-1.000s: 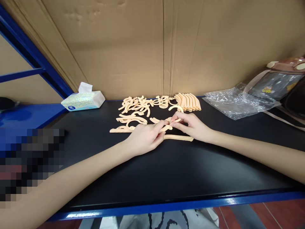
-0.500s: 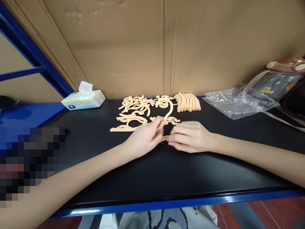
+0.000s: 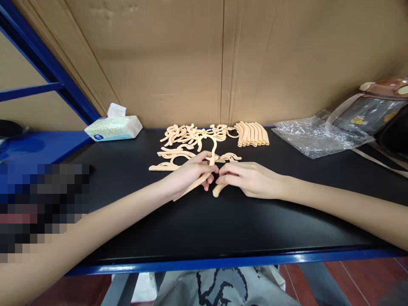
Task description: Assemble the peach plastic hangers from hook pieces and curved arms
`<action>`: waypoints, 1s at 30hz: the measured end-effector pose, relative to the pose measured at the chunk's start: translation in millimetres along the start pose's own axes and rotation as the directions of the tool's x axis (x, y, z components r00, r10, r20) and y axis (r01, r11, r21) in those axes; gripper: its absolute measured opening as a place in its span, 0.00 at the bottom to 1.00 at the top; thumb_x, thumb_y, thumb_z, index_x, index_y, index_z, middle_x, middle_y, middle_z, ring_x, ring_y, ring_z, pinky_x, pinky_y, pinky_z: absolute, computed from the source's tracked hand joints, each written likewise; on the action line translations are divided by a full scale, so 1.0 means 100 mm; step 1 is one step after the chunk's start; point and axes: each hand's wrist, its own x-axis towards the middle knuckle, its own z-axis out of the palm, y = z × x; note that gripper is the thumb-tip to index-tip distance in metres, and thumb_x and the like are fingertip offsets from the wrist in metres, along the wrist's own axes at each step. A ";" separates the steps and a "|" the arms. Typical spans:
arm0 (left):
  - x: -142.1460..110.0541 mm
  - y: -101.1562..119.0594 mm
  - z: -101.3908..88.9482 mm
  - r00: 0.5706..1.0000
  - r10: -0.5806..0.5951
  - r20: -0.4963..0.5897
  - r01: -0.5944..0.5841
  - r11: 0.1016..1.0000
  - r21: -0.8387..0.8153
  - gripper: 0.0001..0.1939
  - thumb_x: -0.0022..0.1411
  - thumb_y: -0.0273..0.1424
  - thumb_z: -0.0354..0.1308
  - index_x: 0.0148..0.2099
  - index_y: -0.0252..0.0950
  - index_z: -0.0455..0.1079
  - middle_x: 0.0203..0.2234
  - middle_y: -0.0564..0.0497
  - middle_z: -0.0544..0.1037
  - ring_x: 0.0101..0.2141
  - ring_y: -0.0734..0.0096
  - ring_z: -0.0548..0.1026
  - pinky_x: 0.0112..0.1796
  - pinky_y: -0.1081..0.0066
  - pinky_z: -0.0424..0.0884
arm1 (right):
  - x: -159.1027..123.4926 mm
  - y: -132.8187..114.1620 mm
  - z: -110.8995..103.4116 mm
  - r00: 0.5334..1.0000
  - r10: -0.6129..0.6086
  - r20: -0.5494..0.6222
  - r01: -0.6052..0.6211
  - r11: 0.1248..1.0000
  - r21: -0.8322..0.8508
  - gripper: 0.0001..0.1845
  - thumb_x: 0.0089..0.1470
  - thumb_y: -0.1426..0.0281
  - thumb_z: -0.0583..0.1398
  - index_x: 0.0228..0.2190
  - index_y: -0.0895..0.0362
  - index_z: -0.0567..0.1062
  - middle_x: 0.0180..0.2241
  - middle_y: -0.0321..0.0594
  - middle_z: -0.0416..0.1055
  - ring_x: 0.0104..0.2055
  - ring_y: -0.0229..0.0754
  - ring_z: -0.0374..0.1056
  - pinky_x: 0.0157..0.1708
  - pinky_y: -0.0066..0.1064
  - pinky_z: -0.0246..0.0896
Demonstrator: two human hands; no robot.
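Observation:
My left hand (image 3: 191, 173) is closed around a beige plastic clothes hanger at the joint below its hook (image 3: 214, 146). One hanger arm (image 3: 193, 186) slants down to the left from under those fingers. Close beside it, my right hand (image 3: 250, 178) grips a curved beige hanger arm (image 3: 217, 191), its rounded end poking out at the left. The fingers cover the rest of that piece, and I cannot tell whether it is joined to the hanger. Behind my hands lie loose hanger hooks (image 3: 181, 135) and flat hanger pieces (image 3: 164, 167).
A row of curved hanger arms (image 3: 253, 134) lies at the back of the black tabletop (image 3: 197, 229). At the back left stands a tissue pack (image 3: 114, 128). Clear plastic wrap (image 3: 314, 134) and a strapped bottle (image 3: 366, 112) are at the right. Cardboard (image 3: 153, 63) walls the back.
The hanger in my left hand has turned, its hook shifting left and one arm now showing at lower left. My right hand has moved slightly left, and its piece's rounded end is now visible.

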 end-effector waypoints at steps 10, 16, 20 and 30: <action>0.04 -0.02 -0.01 0.998 -0.017 -0.054 0.014 0.998 -0.062 0.08 0.65 0.32 0.51 0.34 0.36 0.58 0.26 0.55 0.68 0.21 0.81 0.68 0.19 0.79 0.67 | 0.04 -0.02 -0.04 0.997 -0.081 -0.010 0.081 0.996 0.035 0.19 0.62 0.58 0.51 0.36 0.59 0.73 0.34 0.41 0.71 0.35 0.38 0.67 0.33 0.29 0.62; 0.05 0.02 -0.02 0.998 -0.055 -0.001 0.054 0.991 -0.126 0.07 0.63 0.28 0.52 0.32 0.34 0.59 0.24 0.54 0.68 0.21 0.80 0.67 0.19 0.79 0.67 | 0.06 -0.02 -0.01 1.000 -0.021 0.013 0.021 0.999 -0.028 0.17 0.65 0.68 0.47 0.34 0.61 0.72 0.33 0.41 0.72 0.35 0.38 0.67 0.36 0.29 0.63; 0.05 0.01 -0.02 1.000 -0.019 0.021 0.021 0.996 -0.087 0.08 0.63 0.30 0.54 0.31 0.34 0.60 0.23 0.54 0.69 0.20 0.79 0.67 0.19 0.79 0.68 | 0.06 -0.02 -0.01 1.000 0.014 -0.018 -0.015 0.999 -0.051 0.15 0.65 0.71 0.47 0.36 0.61 0.71 0.32 0.43 0.72 0.35 0.39 0.68 0.36 0.30 0.64; 0.07 0.03 -0.02 0.999 -0.049 -0.004 0.049 0.996 -0.069 0.08 0.64 0.29 0.50 0.34 0.31 0.66 0.24 0.52 0.67 0.22 0.77 0.67 0.17 0.79 0.69 | 0.01 0.02 0.04 0.989 0.148 0.003 -0.148 0.986 -0.074 0.12 0.61 0.79 0.47 0.41 0.61 0.69 0.39 0.45 0.72 0.40 0.43 0.69 0.38 0.33 0.66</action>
